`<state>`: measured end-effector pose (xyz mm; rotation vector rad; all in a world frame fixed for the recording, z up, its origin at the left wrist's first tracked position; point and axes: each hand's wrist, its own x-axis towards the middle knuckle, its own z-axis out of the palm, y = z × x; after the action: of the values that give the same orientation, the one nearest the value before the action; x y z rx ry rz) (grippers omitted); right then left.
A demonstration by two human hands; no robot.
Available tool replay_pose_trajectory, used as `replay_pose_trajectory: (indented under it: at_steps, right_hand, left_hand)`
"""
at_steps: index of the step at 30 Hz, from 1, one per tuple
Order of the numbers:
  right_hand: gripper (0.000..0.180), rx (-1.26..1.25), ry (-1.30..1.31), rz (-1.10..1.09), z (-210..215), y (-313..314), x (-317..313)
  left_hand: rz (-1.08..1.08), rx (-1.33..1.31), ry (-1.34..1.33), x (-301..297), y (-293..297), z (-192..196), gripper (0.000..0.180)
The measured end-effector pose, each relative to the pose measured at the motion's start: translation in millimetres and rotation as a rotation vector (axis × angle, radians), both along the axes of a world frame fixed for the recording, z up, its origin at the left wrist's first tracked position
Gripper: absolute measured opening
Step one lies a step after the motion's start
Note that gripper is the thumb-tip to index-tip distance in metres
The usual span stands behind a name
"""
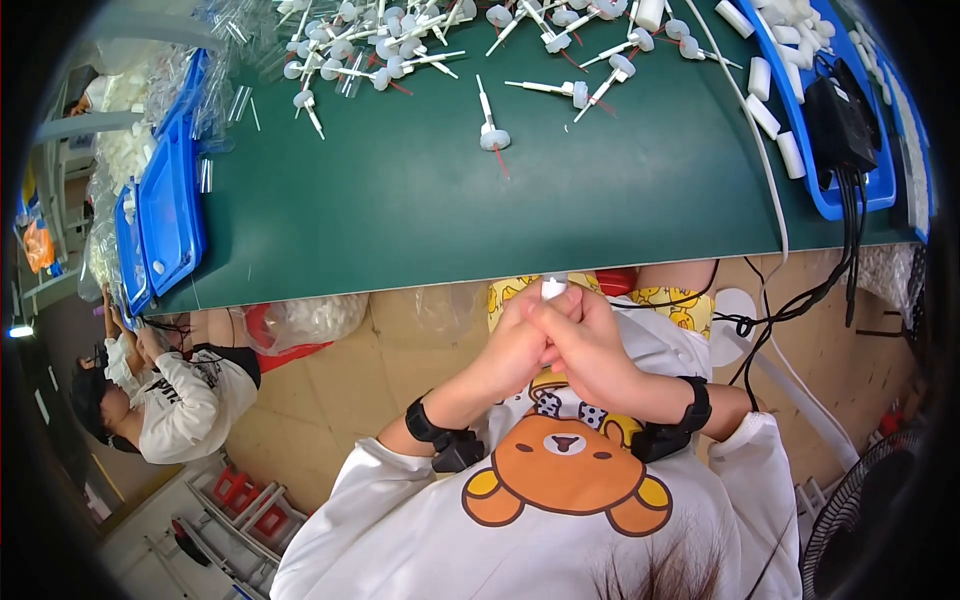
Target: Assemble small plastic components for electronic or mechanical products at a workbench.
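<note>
Just below the table's near edge, my left hand (516,345) and my right hand (592,342) are closed together, fingers overlapping. Between them the end of a small white plastic piece (553,287) pokes out at the top; the rest of it is hidden by my fingers. On the green table (400,215) ahead lies a single white stick-like part (494,138) with a pale grey round collar and a thin red tip. Behind it, a loose heap of similar parts (390,45) spreads along the far side.
At the right stands a blue tray (830,205) with white cylinders and a black box with cables (840,125). Blue trays (170,215) and clear tubes are at the left. A white cable (765,150) crosses the table. Another person (190,410) sits at left; a fan (865,520) stands lower right.
</note>
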<state>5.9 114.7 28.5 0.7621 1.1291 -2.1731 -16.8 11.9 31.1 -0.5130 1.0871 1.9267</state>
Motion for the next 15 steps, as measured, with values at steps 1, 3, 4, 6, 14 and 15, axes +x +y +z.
replay_pose_trajectory:
  at_steps: [1,3,4,6,14,15]
  right_hand:
    - [0.022,0.028,0.017,0.030,1,0,1]
    - [0.023,0.015,0.062,-0.037,16,2,0]
    - [0.026,0.010,0.011,-0.016,29,5,-4]
    - [0.032,0.009,-0.059,0.008,29,9,-9]
    - [0.037,-0.051,-0.124,0.114,16,11,-7]
    - [0.035,-0.011,-0.115,0.100,18,9,-10]
  left_hand:
    - [-0.027,-0.067,0.063,2,0,2,0.028]
    - [-0.054,-0.137,0.116,3,2,10,0.028]
    - [-0.038,-0.076,0.137,2,2,15,0.028]
    - [-0.079,0.017,0.173,-4,1,15,0.028]
    - [-0.082,-0.009,-0.013,6,-7,-1,0.027]
    - [-0.107,0.039,-0.007,5,-12,-6,0.025]
